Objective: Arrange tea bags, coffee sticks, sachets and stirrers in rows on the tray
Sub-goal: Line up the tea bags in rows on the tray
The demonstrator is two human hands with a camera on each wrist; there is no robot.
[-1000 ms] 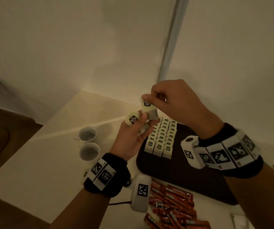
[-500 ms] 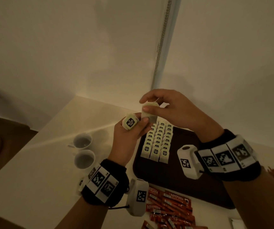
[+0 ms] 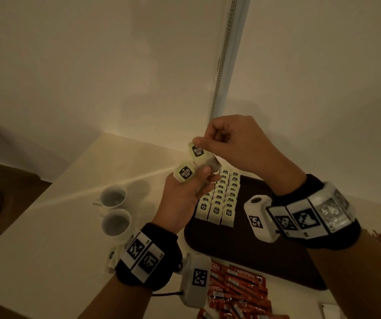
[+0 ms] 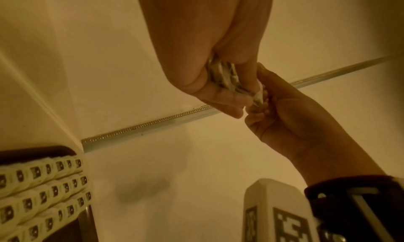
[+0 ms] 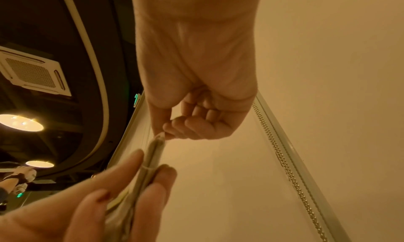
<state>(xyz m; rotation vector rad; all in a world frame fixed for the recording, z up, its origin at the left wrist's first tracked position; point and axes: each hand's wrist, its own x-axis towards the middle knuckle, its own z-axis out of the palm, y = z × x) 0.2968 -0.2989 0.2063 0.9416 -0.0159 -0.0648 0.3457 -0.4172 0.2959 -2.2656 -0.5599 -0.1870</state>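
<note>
My left hand (image 3: 186,192) is raised over the tray's left edge and grips a small bundle of pale tea bags (image 3: 185,172) with black labels. My right hand (image 3: 210,143) pinches the top edge of one tea bag (image 3: 200,155) that still touches the bundle. In the right wrist view that tea bag (image 5: 156,147) stands edge-on between my right thumb and forefinger, with the left fingers (image 5: 140,185) around its lower part. The dark tray (image 3: 242,249) carries three neat rows of tea bags (image 3: 221,199) at its far left. The left wrist view shows those rows (image 4: 43,185) too.
Two white cups (image 3: 114,210) stand on the cream table (image 3: 47,226) left of the tray. A heap of red coffee sticks (image 3: 238,288) lies at the table's near edge. One loose tea bag (image 3: 112,259) lies by my left wrist. A wall and a bead chain (image 3: 219,65) rise behind.
My right hand has lifted one tea bag up out of the left hand's bundle, so its label now faces me. The left hand has stayed nearly in place.
</note>
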